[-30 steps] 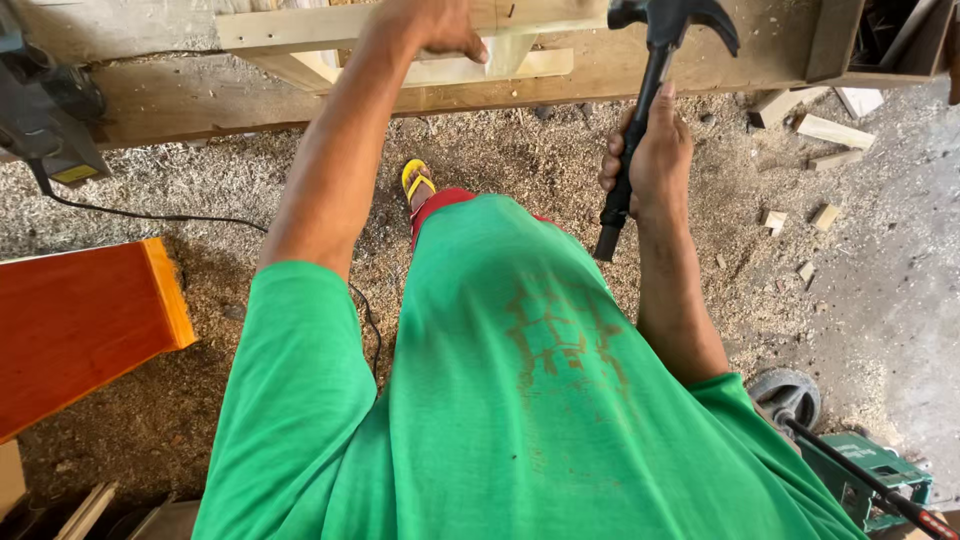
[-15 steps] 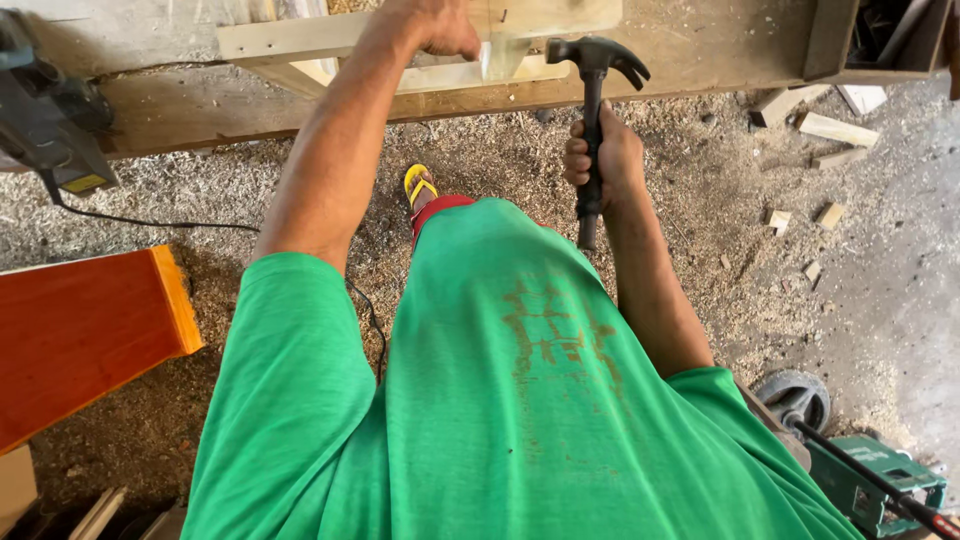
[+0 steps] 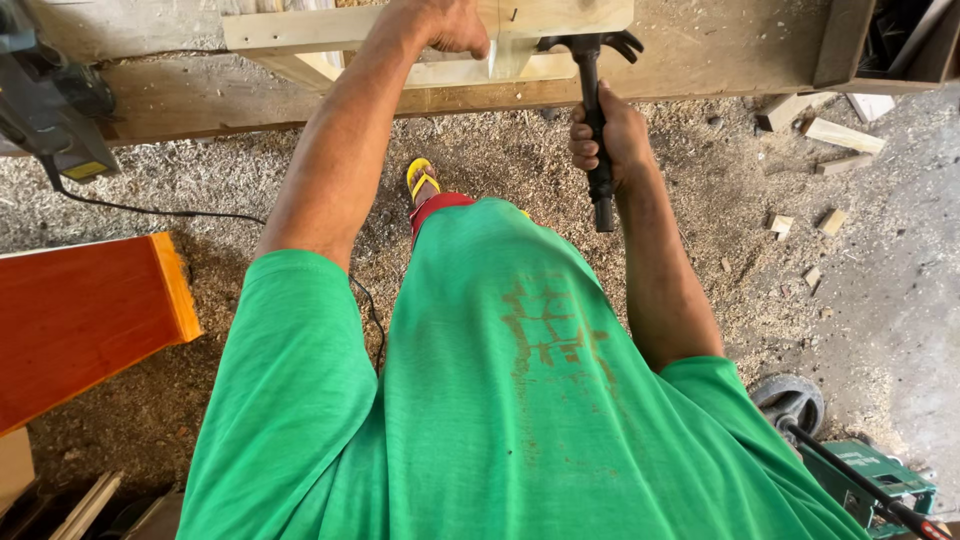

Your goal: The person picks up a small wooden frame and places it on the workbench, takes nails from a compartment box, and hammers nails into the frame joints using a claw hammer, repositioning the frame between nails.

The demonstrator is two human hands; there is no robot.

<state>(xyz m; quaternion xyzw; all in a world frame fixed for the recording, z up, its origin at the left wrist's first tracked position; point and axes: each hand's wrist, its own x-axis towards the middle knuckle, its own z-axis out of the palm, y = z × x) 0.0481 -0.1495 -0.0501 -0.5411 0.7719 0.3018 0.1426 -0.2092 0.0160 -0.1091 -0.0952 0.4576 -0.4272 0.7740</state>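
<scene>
Head view looks down past my green shirt [image 3: 520, 400]: my right hand [image 3: 607, 135] is wrapped tight round the black handle of a claw hammer [image 3: 592, 100], its head lying against the pale wooden piece [image 3: 350, 28] on the bench [image 3: 200, 90], just beyond my knuckles. My left hand [image 3: 450, 22] presses down on that same piece, fingers curled over its near edge, just left of the hammer head. A small nail [image 3: 513, 15] stands in the wood between my two hands. Sawdust [image 3: 250, 180] covers the floor below both hands.
</scene>
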